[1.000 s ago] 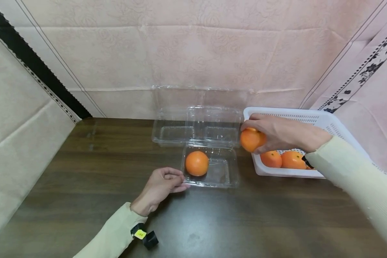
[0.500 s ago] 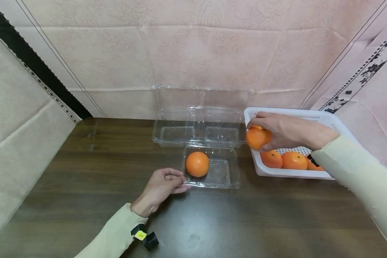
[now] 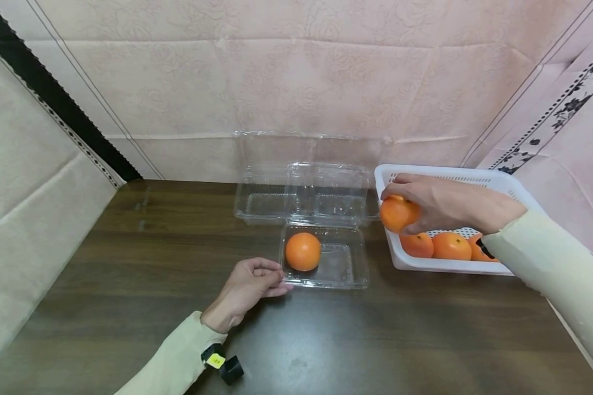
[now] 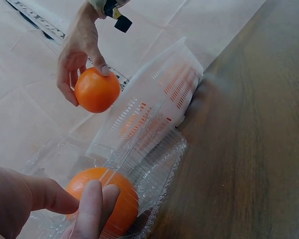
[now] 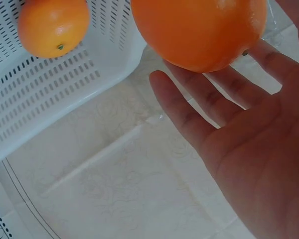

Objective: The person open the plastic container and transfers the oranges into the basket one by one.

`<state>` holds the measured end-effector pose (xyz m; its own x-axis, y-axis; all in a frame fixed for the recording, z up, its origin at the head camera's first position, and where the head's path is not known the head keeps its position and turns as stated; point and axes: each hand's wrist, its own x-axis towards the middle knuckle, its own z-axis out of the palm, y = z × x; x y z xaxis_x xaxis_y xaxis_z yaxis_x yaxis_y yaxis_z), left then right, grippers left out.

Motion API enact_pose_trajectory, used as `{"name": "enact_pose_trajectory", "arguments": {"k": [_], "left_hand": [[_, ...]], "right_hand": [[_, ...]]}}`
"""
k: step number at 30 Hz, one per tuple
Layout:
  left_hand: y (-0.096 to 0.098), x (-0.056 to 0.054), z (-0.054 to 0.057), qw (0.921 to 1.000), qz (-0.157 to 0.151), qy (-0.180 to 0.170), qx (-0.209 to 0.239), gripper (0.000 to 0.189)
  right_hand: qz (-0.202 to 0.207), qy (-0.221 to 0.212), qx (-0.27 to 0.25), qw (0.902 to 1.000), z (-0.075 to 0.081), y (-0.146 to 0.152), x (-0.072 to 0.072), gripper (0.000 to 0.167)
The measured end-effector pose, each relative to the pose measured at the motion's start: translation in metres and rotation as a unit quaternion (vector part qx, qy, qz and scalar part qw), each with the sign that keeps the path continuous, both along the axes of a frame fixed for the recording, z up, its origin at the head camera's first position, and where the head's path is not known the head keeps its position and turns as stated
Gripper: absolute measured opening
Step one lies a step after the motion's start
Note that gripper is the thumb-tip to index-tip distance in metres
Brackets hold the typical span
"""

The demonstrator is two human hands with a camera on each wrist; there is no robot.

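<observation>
My right hand (image 3: 442, 203) grips an orange (image 3: 399, 214) over the left end of a white slotted basket (image 3: 445, 264). In the right wrist view the fingers reach round the side of this orange (image 5: 199, 30). Several more oranges (image 3: 451, 246) lie in the basket, partly under my forearm. Left of the basket, a clear plastic clamshell box (image 3: 343, 280) stands with its lid raised. One orange (image 3: 303, 252) sits in the left half of its base. My left hand (image 3: 249, 288) pinches the box's front left corner between thumb and fingers, near that orange (image 4: 124, 214).
Behind the box's base, further clear plastic containers (image 3: 262, 206) stand against the pale patterned cloth (image 3: 301, 82) that hangs at the back. Everything rests on a dark brown wooden table (image 3: 153, 274). Cloth also hangs at the left and right.
My right hand has shifted a little to the right with its orange, back over the basket's left end. The left hand and the box keep their places.
</observation>
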<state>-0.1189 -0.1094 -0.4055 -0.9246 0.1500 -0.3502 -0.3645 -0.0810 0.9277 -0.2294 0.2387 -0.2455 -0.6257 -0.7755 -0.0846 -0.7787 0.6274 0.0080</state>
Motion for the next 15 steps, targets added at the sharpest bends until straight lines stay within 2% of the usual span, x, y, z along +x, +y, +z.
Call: {"name": "enact_pose_trajectory", "arguments": {"k": [5, 11, 15], "left_hand": [[0.0000, 0.0001, -0.0001, 1.0000, -0.001, 0.002, -0.003, 0.031], [-0.0006, 0.0004, -0.0006, 1.0000, -0.001, 0.003, -0.003, 0.030], [-0.0012, 0.0007, -0.0015, 1.0000, -0.003, 0.005, -0.004, 0.031]], "right_hand": [[-0.021, -0.014, 0.008, 0.9997, 0.0022, -0.0004, 0.0005, 0.042], [-0.041, -0.030, 0.000, 0.9987, 0.0025, 0.0017, -0.0001, 0.050], [-0.037, -0.024, 0.000, 0.9990, 0.0016, 0.0024, 0.0000, 0.051]]}}
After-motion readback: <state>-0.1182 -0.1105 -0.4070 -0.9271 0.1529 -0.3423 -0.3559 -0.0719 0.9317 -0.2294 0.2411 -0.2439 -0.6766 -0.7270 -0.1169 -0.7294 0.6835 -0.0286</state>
